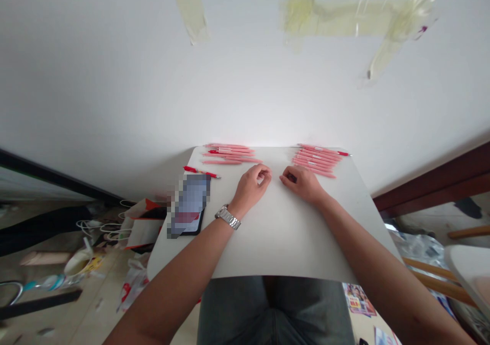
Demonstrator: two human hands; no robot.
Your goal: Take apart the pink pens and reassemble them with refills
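My left hand [253, 186], with a metal watch [228, 217] on its wrist, rests on the white table with its fingers curled in. A small hollow shows between thumb and forefinger, and nothing is visible in it. Just beyond it lies a loose group of pink pens [231, 153]. Opposite, my right hand [302, 182] is also curled closed on the table, its inside in shadow, with no object showing. Close behind that hand is a tighter row of pink pens [316, 158]. The two hands are a short gap apart, touching no pens that I can see.
The white table [264, 248] stands against a wall. A phone [191, 204] lies at its left edge, and red pens [201, 172] lie beside it. One red-ended pen [344, 153] sticks out at the far right. Bags [141, 225] and clutter cover the floor at left.
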